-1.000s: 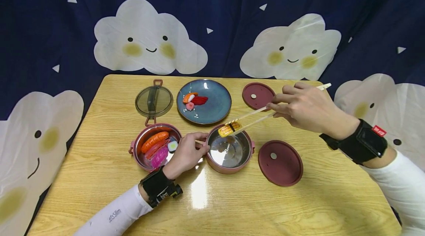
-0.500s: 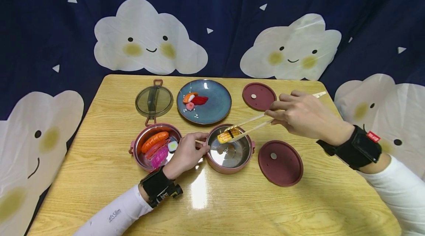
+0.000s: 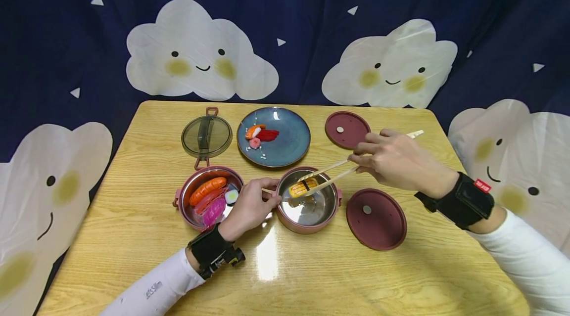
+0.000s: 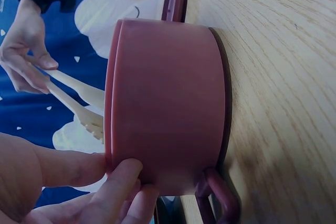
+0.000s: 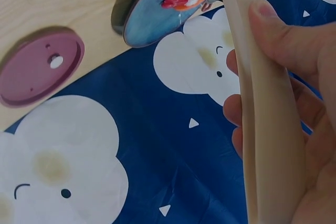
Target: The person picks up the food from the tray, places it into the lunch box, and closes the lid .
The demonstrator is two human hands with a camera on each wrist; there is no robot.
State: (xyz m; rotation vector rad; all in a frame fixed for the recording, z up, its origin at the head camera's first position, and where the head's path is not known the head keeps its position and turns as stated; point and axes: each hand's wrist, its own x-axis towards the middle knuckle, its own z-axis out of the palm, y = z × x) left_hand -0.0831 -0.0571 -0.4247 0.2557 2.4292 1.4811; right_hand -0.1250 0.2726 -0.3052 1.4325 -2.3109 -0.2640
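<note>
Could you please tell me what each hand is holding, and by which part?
The right hand holds the tongs by their two arms; the left hand grips the right pot at its rim and outer wall.

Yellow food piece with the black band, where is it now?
In the head view, the yellow food piece is in the right pot, toward its left wall, between the arms of the pale tongs in the right hand.

I've got two pots (image 3: pixel 305 228) on my desk (image 3: pixel 133 237), plate (image 3: pixel 289 143) behind them, one lid (image 3: pixel 218 138) left of it, another lid (image 3: pixel 352 130) right.
</note>
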